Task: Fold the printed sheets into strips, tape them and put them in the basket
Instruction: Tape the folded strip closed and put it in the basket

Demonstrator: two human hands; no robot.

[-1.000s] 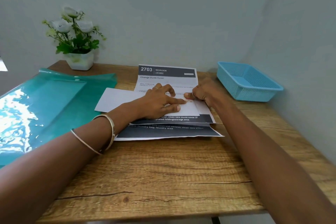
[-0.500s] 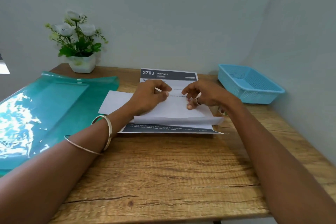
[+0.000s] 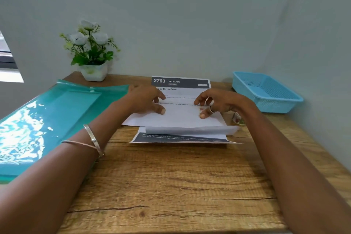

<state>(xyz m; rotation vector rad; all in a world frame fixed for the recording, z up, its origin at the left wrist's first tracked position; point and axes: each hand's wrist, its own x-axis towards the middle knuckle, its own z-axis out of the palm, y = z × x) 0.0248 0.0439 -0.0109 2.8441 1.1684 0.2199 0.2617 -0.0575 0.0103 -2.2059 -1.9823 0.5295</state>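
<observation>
A printed sheet (image 3: pixel 180 118) headed "2703 BEDROOM" lies at the middle of the wooden desk, its near part folded up over itself with the white back showing. My left hand (image 3: pixel 146 100) and my right hand (image 3: pixel 214 102) pinch the far edge of that folded flap, thumbs pressing on the white paper. More printed sheets (image 3: pixel 180 137) lie underneath, a dark printed band poking out toward me. The blue plastic basket (image 3: pixel 266 91) stands at the back right, nothing visible inside. A small tape roll (image 3: pixel 238 119) peeks out behind my right wrist.
A teal plastic folder (image 3: pixel 47 119) covers the left side of the desk (image 3: pixel 171 186). A white pot of artificial flowers (image 3: pixel 93 57) stands at the back left against the wall. Walls close the back and the right side.
The near part of the sheet has been lifted and folded further over. Both hands moved from pressing flat on the crease to pinching the flap's far edge.
</observation>
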